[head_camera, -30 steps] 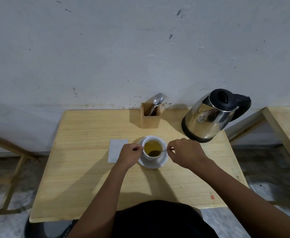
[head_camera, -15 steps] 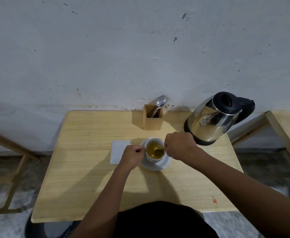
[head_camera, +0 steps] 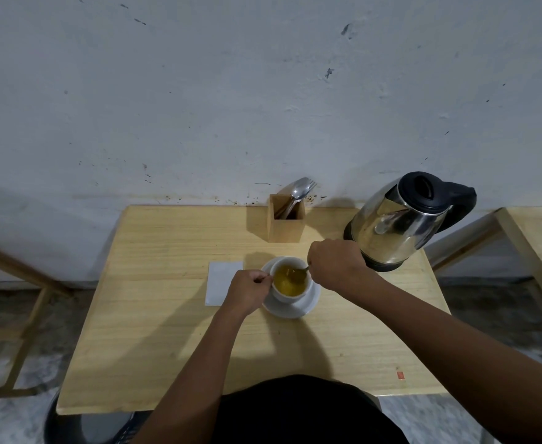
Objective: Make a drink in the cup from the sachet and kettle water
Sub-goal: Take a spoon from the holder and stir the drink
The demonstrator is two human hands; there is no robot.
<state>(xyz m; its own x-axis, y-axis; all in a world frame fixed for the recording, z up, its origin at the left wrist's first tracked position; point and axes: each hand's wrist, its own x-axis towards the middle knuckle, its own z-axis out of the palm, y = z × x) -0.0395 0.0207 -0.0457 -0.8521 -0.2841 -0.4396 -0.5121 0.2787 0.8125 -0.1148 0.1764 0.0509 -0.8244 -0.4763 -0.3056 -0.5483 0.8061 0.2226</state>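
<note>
The cup (head_camera: 290, 280) on its saucer (head_camera: 308, 304) at mid-worktop (head_camera: 167, 315) already holds yellow drink, so pouring looks done and only stirring is left: the right hand (head_camera: 335, 265) pinches a spoon (head_camera: 300, 271) in it while the left hand (head_camera: 247, 291) grips the cup's side.

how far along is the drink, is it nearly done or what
Nearly done, by the look of it. Done: the cup on its saucer holds yellow-brown liquid, and the kettle stands upright on the table. In hand: the right hand holds a spoon dipped in the liquid, apparently stirring, while the left hand steadies the cup at its side. Left: finish stirring and take the spoon out.
</note>
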